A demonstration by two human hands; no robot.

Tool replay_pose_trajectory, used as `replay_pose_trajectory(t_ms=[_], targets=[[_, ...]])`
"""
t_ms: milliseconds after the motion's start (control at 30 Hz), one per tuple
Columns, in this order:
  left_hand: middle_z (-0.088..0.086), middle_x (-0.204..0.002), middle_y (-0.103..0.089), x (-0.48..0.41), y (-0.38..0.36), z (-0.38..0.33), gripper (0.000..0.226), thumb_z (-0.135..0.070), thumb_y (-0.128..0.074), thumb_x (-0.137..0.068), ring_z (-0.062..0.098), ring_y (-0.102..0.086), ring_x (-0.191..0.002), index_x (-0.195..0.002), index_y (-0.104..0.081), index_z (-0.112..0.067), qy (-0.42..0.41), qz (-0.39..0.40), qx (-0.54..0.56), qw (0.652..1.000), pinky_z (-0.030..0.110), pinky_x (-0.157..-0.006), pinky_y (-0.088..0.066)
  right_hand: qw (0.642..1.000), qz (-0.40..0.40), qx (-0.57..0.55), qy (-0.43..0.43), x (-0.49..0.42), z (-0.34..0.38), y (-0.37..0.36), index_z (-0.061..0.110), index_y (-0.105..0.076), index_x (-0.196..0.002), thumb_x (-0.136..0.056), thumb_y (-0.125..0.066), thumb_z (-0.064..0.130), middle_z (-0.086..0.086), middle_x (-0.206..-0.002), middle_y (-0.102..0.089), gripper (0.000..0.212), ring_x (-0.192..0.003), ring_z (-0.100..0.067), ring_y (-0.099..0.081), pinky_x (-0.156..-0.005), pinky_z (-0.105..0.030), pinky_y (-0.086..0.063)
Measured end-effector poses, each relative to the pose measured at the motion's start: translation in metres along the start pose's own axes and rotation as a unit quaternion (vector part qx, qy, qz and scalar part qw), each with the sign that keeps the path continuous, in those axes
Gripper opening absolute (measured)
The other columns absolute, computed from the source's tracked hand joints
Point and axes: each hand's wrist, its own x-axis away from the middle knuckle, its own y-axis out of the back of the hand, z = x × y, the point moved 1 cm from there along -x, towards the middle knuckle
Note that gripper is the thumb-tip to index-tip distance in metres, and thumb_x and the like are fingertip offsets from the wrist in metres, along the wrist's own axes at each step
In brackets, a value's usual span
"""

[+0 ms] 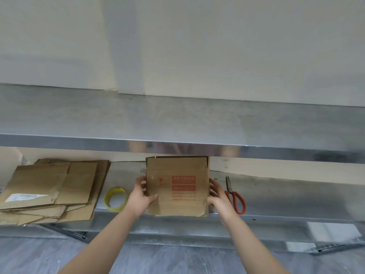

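Gripping a cardboard box (177, 186) by its sides, the left hand (141, 196) and right hand (217, 196) curl around it on the lower shelf (276, 194), between yellow tape roll (116, 198) left and red scissors (236, 196) right.

Your left hand (141, 196) and right hand (217, 196) are bare. Both arms are bare too: your left forearm (102, 240) and right forearm (250, 242) run uncovered from the wrist to the bottom edge of the picture. The forearms are slim and smooth, narrowing evenly toward the wrists, and your fingers are slender. The nails are too blurred to describe. The only sign of clothing is in the shiny front lip of the upper shelf (177, 149). There, a smeared reflection of you shows a dull pinkish-mauve garment between two bare arms, its cut and any markings too soft to tell.
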Motion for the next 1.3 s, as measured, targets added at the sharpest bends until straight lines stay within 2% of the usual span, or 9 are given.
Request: replay_pose_trajectory(t_ms=[133, 300, 400, 567, 700, 833, 1000, 1100, 1300], targets=[[0.001, -0.123, -0.05, 0.003, -0.007, 0.007, 0.061, -0.017, -0.077, -0.08, 0.021, -0.054, -0.111, -0.123, -0.035, -0.025, 0.021, -0.005, 0.074, 0.997, 0.042, -0.094, -0.051, 0.995, -0.023, 0.096, 0.0, 0.009, -0.002, 0.004, 0.034, -0.035, -0.147, -0.076, -0.072, 0.047, 0.012, -0.139, -0.029, 0.081, -0.128, -0.011, -0.034, -0.111, -0.043, -0.036], [0.0, -0.125, -0.056, 0.009, -0.015, 0.002, 0.054, -0.037, -0.075, -0.082, 0.02, -0.058, -0.111, -0.121, -0.041, -0.02, 0.056, 0.019, 0.137, 0.989, 0.044, -0.096, -0.049, 0.981, -0.108, 0.133, 0.087, 0.01, 0.004, -0.003, 0.023, -0.037, -0.148, -0.089, -0.069, 0.016, -0.001, -0.139, -0.052, 0.067, -0.121, -0.017, -0.053, -0.104, -0.035, -0.045], [-0.001, -0.12, -0.057, 0.013, -0.014, -0.006, 0.046, -0.037, -0.071, -0.085, 0.02, -0.055, -0.117, -0.116, -0.042, -0.018, 0.007, -0.007, 0.063, 0.998, 0.037, -0.099, -0.046, 0.976, -0.129, 0.147, 0.097, 0.013, 0.003, -0.003, 0.022, -0.04, -0.146, -0.086, -0.073, 0.016, 0.005, -0.135, -0.056, 0.068, -0.123, -0.018, -0.054, -0.104, -0.039, -0.046], [-0.014, -0.12, -0.057, 0.025, -0.011, -0.015, 0.06, -0.028, -0.07, -0.087, 0.012, -0.057, -0.115, -0.134, -0.032, -0.035, -0.056, 0.028, 0.075, 0.995, 0.036, -0.1, -0.048, 0.974, -0.145, 0.132, 0.113, 0.018, 0.004, -0.006, 0.029, -0.049, -0.126, -0.086, -0.073, 0.023, 0.014, -0.119, -0.058, 0.047, -0.116, -0.016, -0.059, -0.095, -0.03, -0.047], [-0.01, -0.132, -0.054, 0.027, -0.018, -0.015, 0.064, -0.025, -0.064, -0.092, 0.011, -0.049, -0.125, -0.142, -0.026, -0.035, -0.063, 0.064, 0.068, 0.994, 0.037, -0.109, -0.04, 0.981, -0.139, 0.1, 0.096, 0.018, 0.006, -0.013, 0.025, -0.039, -0.142, -0.082, -0.076, 0.034, 0.002, -0.133, -0.057, 0.071, -0.125, -0.018, -0.053, -0.106, -0.042, -0.045], [-0.022, -0.116, -0.058, 0.026, -0.016, -0.01, 0.058, -0.013, -0.059, -0.094, 0.008, -0.057, -0.116, -0.131, -0.028, -0.047, -0.056, 0.027, 0.052, 0.997, 0.031, -0.099, -0.046, 0.989, -0.107, 0.092, 0.05, 0.011, 0.01, -0.01, 0.024, -0.021, -0.153, -0.081, -0.077, 0.037, -0.008, -0.146, -0.046, 0.091, -0.132, -0.025, -0.047, -0.109, -0.045, -0.042], [-0.006, -0.119, -0.062, 0.019, -0.005, -0.002, 0.056, -0.002, -0.055, -0.094, 0.018, -0.057, -0.118, -0.136, -0.031, -0.032, -0.021, -0.012, 0.067, 0.997, 0.043, -0.105, -0.044, 0.986, -0.102, 0.124, 0.045, -0.003, 0.013, -0.006, 0.029, -0.019, -0.152, -0.078, -0.079, 0.037, -0.008, -0.154, -0.031, 0.096, -0.138, -0.027, -0.037, -0.11, -0.041, -0.037], [-0.006, -0.123, -0.062, 0.016, 0.005, -0.002, 0.054, 0.001, -0.052, -0.095, 0.014, -0.058, -0.117, -0.133, -0.036, -0.034, -0.012, 0.011, 0.094, 0.995, 0.042, -0.104, -0.045, 0.981, -0.103, 0.157, 0.046, -0.007, 0.011, -0.004, 0.033, -0.016, -0.153, -0.078, -0.078, 0.039, -0.005, -0.157, -0.026, 0.097, -0.14, -0.028, -0.033, -0.11, -0.04, -0.034], [-0.003, -0.128, -0.059, 0.015, 0.012, -0.007, 0.059, 0.001, -0.049, -0.097, 0.017, -0.056, -0.12, -0.141, -0.033, -0.034, -0.016, 0.031, 0.107, 0.994, 0.043, -0.107, -0.043, 0.976, -0.118, 0.174, 0.059, -0.005, 0.004, 0.0, 0.032, -0.021, -0.152, -0.08, -0.078, 0.025, -0.006, -0.151, -0.038, 0.092, -0.135, -0.027, -0.042, -0.103, -0.033, -0.038]])
